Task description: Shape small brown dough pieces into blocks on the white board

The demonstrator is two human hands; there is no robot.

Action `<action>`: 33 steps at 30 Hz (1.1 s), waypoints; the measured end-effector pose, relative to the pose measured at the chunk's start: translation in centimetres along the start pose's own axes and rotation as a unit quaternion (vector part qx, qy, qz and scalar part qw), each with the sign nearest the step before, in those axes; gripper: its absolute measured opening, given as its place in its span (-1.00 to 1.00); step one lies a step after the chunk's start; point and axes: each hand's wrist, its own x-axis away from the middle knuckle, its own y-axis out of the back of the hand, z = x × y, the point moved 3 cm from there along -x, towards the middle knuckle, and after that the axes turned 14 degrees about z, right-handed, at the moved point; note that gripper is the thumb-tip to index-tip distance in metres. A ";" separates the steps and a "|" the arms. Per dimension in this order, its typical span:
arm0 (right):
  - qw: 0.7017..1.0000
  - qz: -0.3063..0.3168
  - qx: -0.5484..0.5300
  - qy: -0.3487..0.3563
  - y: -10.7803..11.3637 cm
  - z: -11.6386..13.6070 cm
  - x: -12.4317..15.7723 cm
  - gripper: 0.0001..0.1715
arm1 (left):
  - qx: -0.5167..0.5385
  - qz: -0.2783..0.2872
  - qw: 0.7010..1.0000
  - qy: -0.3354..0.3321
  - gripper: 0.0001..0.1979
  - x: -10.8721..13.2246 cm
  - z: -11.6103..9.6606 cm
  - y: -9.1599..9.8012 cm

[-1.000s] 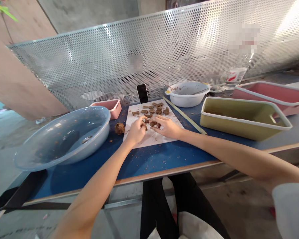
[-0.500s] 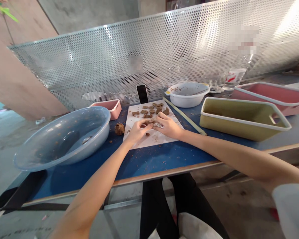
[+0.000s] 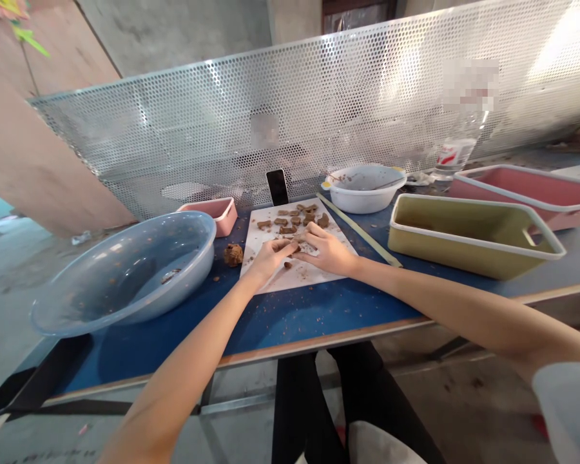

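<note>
Both hands meet over a white board (image 3: 314,274) on the blue table. My left hand (image 3: 269,259) has its fingertips pressed on a small brown piece (image 3: 296,250), partly hidden under the fingers. From the right, my right hand (image 3: 325,250) closes its fingers on the same spot, and what it grips is mostly covered. Beyond the fingers lie several brown, bone-shaped pieces (image 3: 287,229) on the board. A small brown crumb (image 3: 288,265) sits just in front of the hands. A brown lump (image 3: 232,255) rests on the table left of the board.
A large blue basin (image 3: 125,277) and a small pink bin (image 3: 226,216) stand left. A phone (image 3: 277,187) leans against the perforated metal sheet (image 3: 198,129). Rightward are a pale strip (image 3: 360,230), white bowl (image 3: 367,200), olive bin (image 3: 454,248), pink bin (image 3: 536,187) and bottle (image 3: 457,154).
The view has tilted slightly, so the scene sits a little lower. My fingers have drawn closer together, and the pale, crumbly material seen under my right hand is now hidden.
</note>
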 end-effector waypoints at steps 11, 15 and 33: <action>1.000 -0.003 -0.006 -0.011 -0.2 -0.1 0.0 -0.75 | -0.190 -0.048 0.979 -0.050 -0.37 0.7 -1.6 0.0; 1.000 -0.009 -0.009 -0.020 0.1 -0.3 -0.1 -0.76 | -0.130 -0.038 0.990 -0.029 -0.43 0.5 -0.9 -0.1; 1.000 0.008 0.002 -0.014 0.4 0.4 0.0 -0.76 | -0.172 -0.025 0.982 -0.069 -0.46 0.8 -1.7 -0.4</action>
